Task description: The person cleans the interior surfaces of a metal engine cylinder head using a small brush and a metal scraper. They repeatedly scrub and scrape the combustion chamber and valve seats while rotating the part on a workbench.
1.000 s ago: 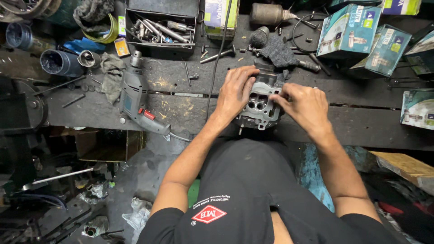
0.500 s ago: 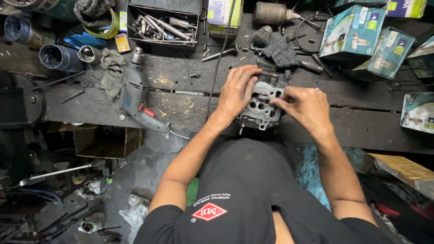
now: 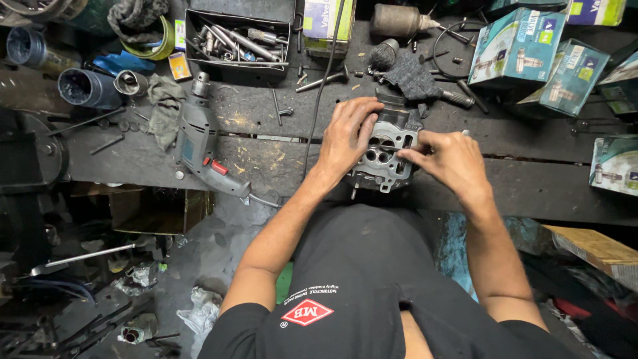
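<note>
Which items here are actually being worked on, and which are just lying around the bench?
In hand: cylinder head, held by left hand and right hand.

Lying about: drill, tool tray, boxes, rag, cups.

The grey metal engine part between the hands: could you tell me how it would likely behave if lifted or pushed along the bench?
The engine part looks like a solid cast metal block, so probably stiff and heavy for its size. Its blocky shape lies flat on the dark workbench, so it should slide rather than roll. The left hand and right hand both touch it.
</note>
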